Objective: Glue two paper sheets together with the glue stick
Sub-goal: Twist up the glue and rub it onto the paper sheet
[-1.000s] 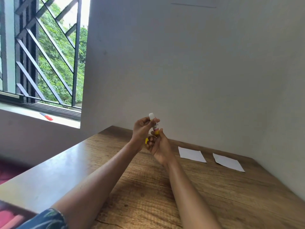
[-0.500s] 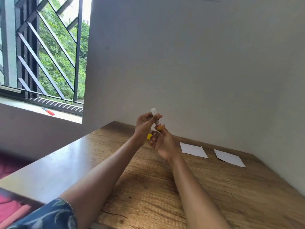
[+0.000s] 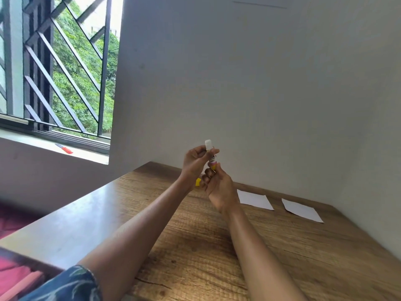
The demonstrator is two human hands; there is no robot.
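Both your hands, left (image 3: 193,164) and right (image 3: 219,185), grip the upright glue stick (image 3: 211,158) above the table (image 3: 282,257); two paper sheets (image 3: 255,199) lie apart near the far edge.

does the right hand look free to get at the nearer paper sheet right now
Probably not yet. The right hand is pinching the base of the glue stick, which the left hand also grips. The nearer paper sheet lies bare on the table just right of it, nothing between.
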